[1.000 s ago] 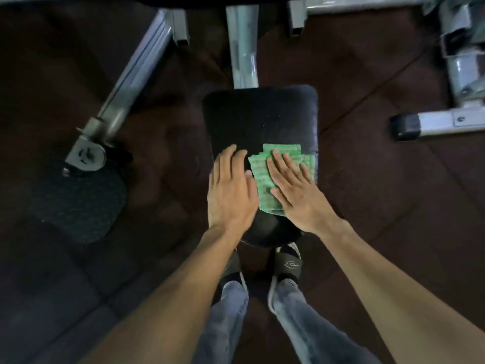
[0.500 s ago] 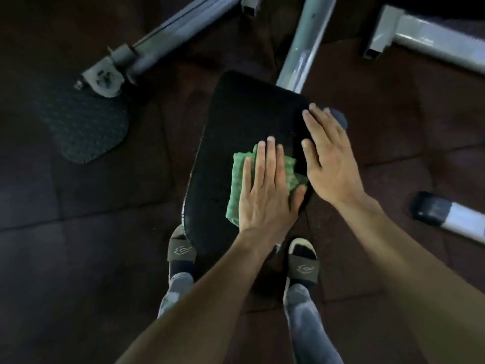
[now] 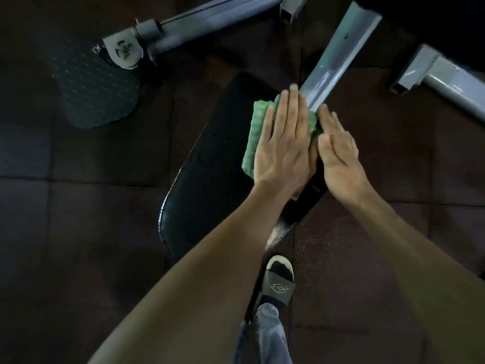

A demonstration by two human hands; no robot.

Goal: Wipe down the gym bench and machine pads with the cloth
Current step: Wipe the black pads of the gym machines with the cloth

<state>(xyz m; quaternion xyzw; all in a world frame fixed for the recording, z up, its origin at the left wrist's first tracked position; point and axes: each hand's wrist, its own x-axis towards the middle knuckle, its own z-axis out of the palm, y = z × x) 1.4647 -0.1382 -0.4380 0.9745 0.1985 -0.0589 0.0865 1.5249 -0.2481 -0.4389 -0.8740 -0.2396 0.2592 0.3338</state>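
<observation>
Pressing flat, your left hand point(image 3: 282, 151) pins the cloth point(image 3: 253, 135) near the pad's point(image 3: 210, 185) far right corner, palm spread, not clenched; your right hand point(image 3: 338, 161) rests open on the right edge, gripping nothing. Push further and the cloth may slide off onto the frame point(image 3: 336, 61). Count: one cloth, one pad, two hands.
</observation>
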